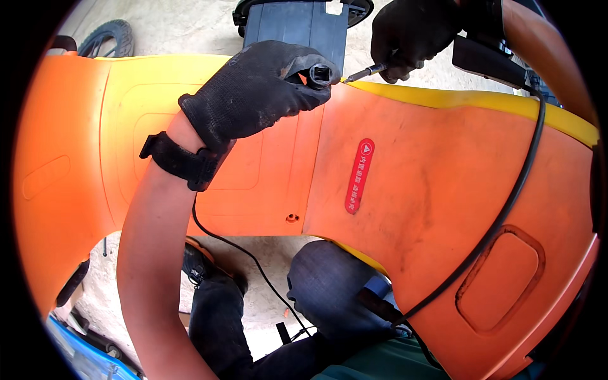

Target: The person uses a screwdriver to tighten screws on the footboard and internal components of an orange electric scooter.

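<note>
My left hand (259,85), in a black glove, is closed around a dark metal socket (320,75) whose square drive hole faces up. It rests at the far edge of an orange and yellow plastic body panel (405,164). In my black-gloved right hand (411,38), further right, is a slim screwdriver (369,73). Its tip points left and reaches the panel's edge beside the socket. Whether the tip sits on a fastener is too small to tell. A screw hole (292,218) shows in the panel's near edge, and a red label (360,176) lies to its right.
A black cable (506,209) runs across the panel's right side, and a thinner cable (253,259) hangs below my left wrist. Beyond the panel are a dark grey box-like part (288,28) and a wheel (107,41). A blue object (82,351) stands at the lower left.
</note>
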Tool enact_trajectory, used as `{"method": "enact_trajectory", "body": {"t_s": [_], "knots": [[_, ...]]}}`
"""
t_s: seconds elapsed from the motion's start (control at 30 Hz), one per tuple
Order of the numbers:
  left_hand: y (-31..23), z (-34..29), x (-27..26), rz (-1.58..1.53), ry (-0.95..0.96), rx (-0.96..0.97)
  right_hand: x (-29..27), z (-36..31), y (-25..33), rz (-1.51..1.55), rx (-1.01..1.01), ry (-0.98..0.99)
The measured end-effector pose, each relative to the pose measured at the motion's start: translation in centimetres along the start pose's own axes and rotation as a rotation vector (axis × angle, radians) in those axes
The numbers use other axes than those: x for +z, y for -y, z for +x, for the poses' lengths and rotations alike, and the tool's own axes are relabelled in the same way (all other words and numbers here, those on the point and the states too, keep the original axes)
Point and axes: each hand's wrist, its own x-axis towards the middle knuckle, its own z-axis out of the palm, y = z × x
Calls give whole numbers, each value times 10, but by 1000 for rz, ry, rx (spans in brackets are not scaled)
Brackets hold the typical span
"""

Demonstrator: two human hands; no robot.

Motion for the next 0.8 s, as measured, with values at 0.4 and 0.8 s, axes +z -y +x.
{"method": "enact_trajectory", "body": {"t_s": [0.4, 0.8], "knots": [[2, 4, -4, 26, 66, -20, -6, 2, -9, -320, -248, -524], [10, 6, -2, 74, 61, 74, -14, -5, 9, -580, -327, -891]]}}
